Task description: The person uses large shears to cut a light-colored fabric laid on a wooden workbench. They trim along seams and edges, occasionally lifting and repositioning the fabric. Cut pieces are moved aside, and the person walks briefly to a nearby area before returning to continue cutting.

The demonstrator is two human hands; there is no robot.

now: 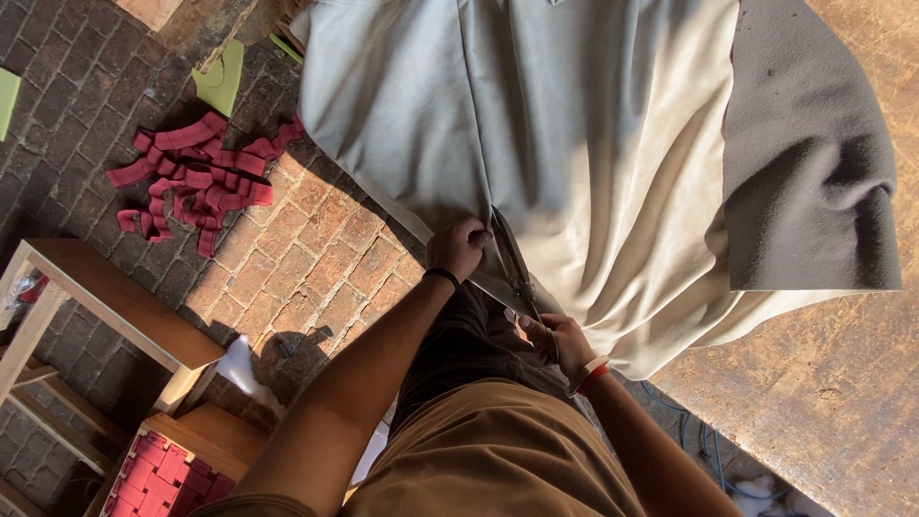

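A large sheet of pale grey-white cloth (565,124) hangs off the edge of a wooden table (823,383). My left hand (457,246) pinches the cloth's lower edge, its fingers closed on the fabric. My right hand (558,343) grips the handles of a pair of large metal scissors (514,266), whose blades point up into the cloth right beside my left hand. A dark grey felt-like piece (809,153) lies over the cloth on the table at the right.
Red fabric strips (196,177) lie in a heap on the brick floor (306,268). A wooden stool (105,297) stands at the left, a box of red pieces (158,479) below it. Green scraps (222,81) lie at the top. Blue cable (708,445) runs under the table.
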